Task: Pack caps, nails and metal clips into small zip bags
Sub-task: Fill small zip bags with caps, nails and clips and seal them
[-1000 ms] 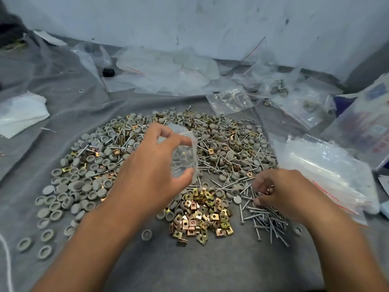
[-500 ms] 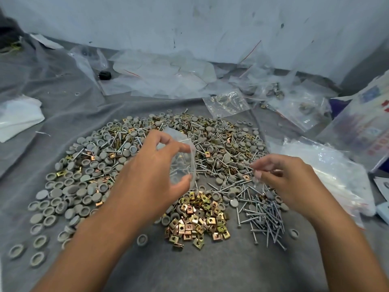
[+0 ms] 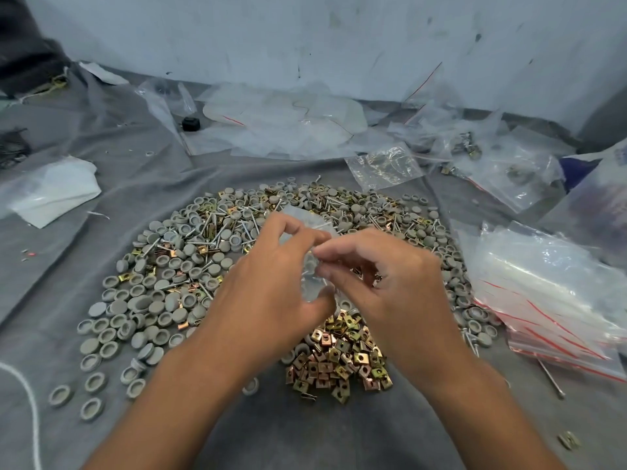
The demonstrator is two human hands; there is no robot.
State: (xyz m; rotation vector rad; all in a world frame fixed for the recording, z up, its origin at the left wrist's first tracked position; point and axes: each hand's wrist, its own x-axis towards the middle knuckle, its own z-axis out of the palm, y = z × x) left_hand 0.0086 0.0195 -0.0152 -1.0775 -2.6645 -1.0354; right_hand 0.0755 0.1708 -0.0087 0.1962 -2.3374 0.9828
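Observation:
A small clear zip bag (image 3: 309, 278) hangs over the middle of the heap, and my left hand (image 3: 271, 293) grips it between thumb and fingers. My right hand (image 3: 390, 283) is at the bag's mouth with thumb and forefinger pinched together. What they pinch is mostly hidden, apparently nails. Grey caps (image 3: 152, 300) spread over the left of the grey cloth. Nails (image 3: 217, 228) lie mixed among them. Brass-coloured metal clips (image 3: 342, 364) form a pile just below my hands.
A stack of empty red-striped zip bags (image 3: 543, 293) lies at the right. A filled bag (image 3: 383, 164) and crumpled plastic (image 3: 278, 123) sit at the back by the wall. A white cord (image 3: 27, 395) runs along the lower left, and a loose nail (image 3: 551, 378) lies at the right.
My right hand rose from the nail pile at the right and moved left to the bag's mouth. My left hand kept hold of the bag.

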